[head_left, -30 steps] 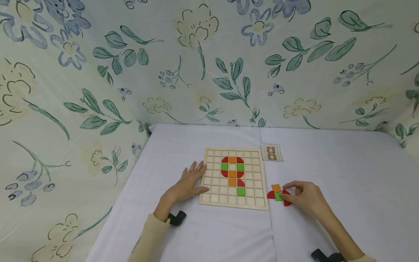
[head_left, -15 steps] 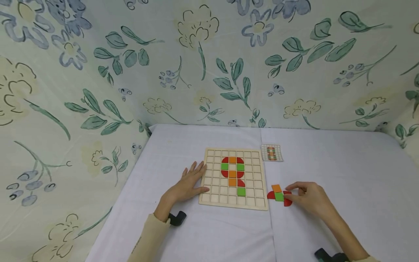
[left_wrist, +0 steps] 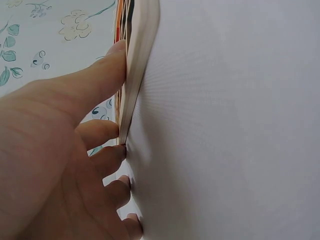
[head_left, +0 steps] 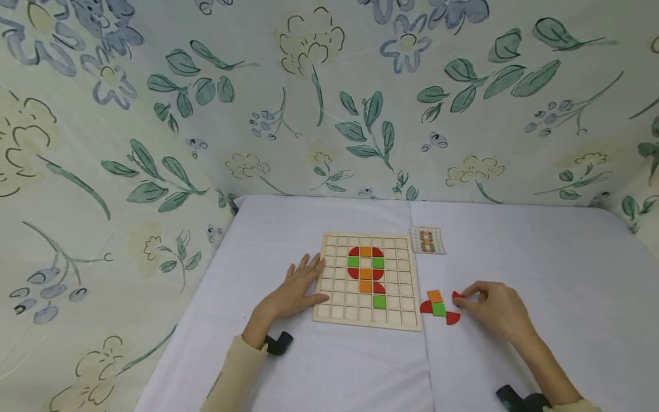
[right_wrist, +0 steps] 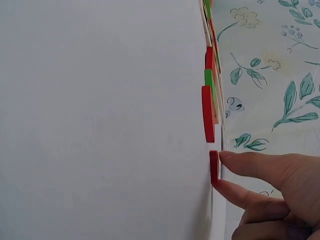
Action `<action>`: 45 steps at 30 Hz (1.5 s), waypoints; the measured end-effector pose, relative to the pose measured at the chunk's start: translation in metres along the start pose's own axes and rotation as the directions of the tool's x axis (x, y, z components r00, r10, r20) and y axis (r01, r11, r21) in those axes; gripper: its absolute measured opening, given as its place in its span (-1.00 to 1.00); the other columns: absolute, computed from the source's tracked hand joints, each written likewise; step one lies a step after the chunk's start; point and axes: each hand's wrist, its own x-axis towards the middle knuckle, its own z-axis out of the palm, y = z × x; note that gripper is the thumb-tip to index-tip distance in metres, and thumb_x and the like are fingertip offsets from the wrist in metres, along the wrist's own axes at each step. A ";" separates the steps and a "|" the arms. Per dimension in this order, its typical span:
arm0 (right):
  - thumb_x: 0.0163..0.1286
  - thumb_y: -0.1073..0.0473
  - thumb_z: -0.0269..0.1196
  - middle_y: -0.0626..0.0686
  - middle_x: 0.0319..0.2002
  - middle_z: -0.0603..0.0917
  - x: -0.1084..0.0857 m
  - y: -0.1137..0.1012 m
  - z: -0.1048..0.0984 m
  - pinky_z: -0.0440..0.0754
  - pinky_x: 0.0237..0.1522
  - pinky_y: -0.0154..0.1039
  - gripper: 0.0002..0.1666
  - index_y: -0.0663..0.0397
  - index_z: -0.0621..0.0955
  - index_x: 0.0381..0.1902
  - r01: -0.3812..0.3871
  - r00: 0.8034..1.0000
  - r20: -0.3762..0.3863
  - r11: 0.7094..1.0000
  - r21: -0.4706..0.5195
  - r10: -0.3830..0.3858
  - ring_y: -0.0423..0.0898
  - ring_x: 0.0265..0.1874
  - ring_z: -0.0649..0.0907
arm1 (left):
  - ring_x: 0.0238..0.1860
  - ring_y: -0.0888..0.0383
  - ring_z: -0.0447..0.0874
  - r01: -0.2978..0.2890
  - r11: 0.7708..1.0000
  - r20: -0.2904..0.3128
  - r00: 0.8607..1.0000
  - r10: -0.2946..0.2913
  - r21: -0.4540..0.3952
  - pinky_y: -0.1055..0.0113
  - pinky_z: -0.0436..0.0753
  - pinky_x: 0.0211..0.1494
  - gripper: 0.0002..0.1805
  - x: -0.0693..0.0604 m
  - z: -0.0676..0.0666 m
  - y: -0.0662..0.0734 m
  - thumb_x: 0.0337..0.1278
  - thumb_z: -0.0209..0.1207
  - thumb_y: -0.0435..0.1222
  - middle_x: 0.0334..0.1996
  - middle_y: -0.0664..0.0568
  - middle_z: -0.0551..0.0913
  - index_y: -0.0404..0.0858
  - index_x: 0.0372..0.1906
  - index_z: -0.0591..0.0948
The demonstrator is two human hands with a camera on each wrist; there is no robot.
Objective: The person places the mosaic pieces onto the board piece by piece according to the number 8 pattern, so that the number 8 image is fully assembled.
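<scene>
My left hand (head_left: pixel 293 292) rests against the left edge of a wooden grid board (head_left: pixel 340 312), thumb on the rim and fingers spread. Set in the board are red quarter-circle tiles, orange squares and green squares. Right of the board, my right hand (head_left: pixel 496 312) pinches a red quarter-circle tile (right_wrist: pixel 214 167) between thumb and index finger, at the tabletop. Just left of it lie a loose orange square tile (head_left: pixel 435 296), a green square tile (head_left: pixel 439 309), a red tile (head_left: pixel 426 307) and another red quarter-circle tile (head_left: pixel 453 318).
A small pattern card (head_left: pixel 427 240) with a printed grid lies at the board's upper right corner. White cloth (head_left: pixel 288 377) covers the table, with a seam running beside the board. Floral fabric (head_left: pixel 309 114) hangs behind and at the sides.
My right hand has drawn a red quarter-circle tile away from the loose group, to the right and slightly farther back. The left hand and board have stayed put.
</scene>
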 end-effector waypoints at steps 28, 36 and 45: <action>0.19 0.14 0.54 -0.07 -0.61 0.37 0.011 0.031 -0.016 0.30 -0.59 -0.34 -0.58 0.12 0.76 0.01 0.092 0.979 0.172 0.992 0.086 -0.106 -0.21 -0.57 0.37 | 0.71 -0.21 -0.34 0.000 1.000 -0.013 1.000 0.000 -0.023 -0.30 -0.27 0.69 -0.04 0.000 0.002 -0.002 0.40 0.24 0.03 0.70 -0.12 -0.09 -0.27 0.66 0.05; 0.18 0.20 0.54 -0.07 -0.61 0.36 0.011 0.036 -0.016 0.29 -0.59 -0.33 -0.62 0.14 0.77 -0.03 0.108 0.984 0.131 0.991 0.083 -0.118 -0.23 -0.57 0.35 | 0.71 -0.21 -0.34 -0.008 1.000 -0.014 1.000 0.008 -0.019 -0.31 -0.26 0.68 -0.03 0.001 0.003 -0.003 0.40 0.24 0.04 0.70 -0.12 -0.09 -0.28 0.66 0.05; 0.20 0.18 0.52 -0.08 -0.64 0.32 0.012 0.030 -0.013 0.26 -0.60 -0.35 -0.65 0.16 0.77 -0.05 0.123 0.987 0.098 0.989 0.078 -0.130 -0.23 -0.60 0.32 | 0.71 -0.20 -0.35 -0.008 1.000 -0.010 1.000 0.008 -0.013 -0.30 -0.27 0.69 -0.03 0.001 0.001 -0.003 0.40 0.24 0.04 0.70 -0.11 -0.10 -0.27 0.66 0.05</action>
